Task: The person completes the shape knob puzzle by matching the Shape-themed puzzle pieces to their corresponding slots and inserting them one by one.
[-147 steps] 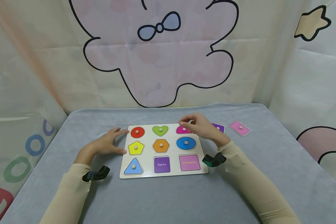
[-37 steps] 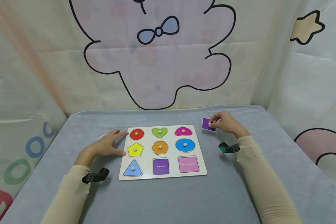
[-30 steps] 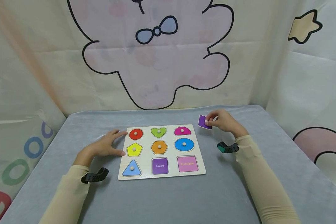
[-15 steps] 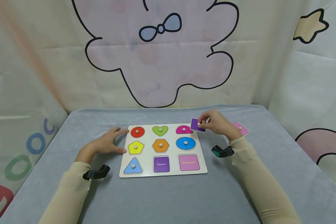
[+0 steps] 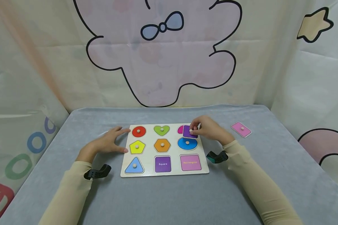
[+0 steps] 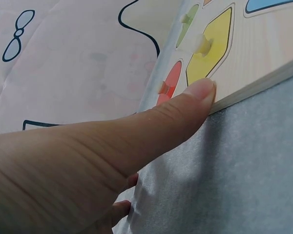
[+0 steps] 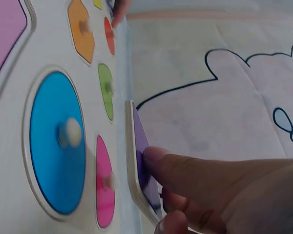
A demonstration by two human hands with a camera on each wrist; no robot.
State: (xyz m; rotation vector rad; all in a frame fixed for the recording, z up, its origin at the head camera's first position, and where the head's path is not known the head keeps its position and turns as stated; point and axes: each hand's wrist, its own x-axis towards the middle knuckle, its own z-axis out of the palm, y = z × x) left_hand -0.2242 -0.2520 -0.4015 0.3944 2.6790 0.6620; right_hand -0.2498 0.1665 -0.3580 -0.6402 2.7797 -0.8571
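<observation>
My right hand point(image 5: 209, 128) pinches a purple square puzzle piece point(image 5: 186, 132) by its small knob, over the upper right of the white wooden shape board point(image 5: 149, 164). In the right wrist view the piece point(image 7: 140, 141) is tilted on edge and stands off the board's face. It partly covers the pink half-circle point(image 5: 180, 129) in the head view. At the board's left edge, my left hand point(image 5: 108, 142) is spread, thumb tip at the rim beside the yellow pentagon point(image 6: 212, 46). The bottom row has a purple recess marked "Square" point(image 5: 162, 168) and a pink one marked "Rectangular" point(image 5: 190, 167).
A pink rectangular piece point(image 5: 241, 129) with a knob lies on the grey tablecloth point(image 5: 163, 200) right of the board. Knobbed shapes sit in the board's other recesses, among them a blue oval point(image 5: 183, 145) and a blue triangle point(image 5: 134, 167).
My right hand left the half-circle, took hold of the purple square from the table at the back right, and carried it left over the board. My left hand has stayed at the board's edge.
</observation>
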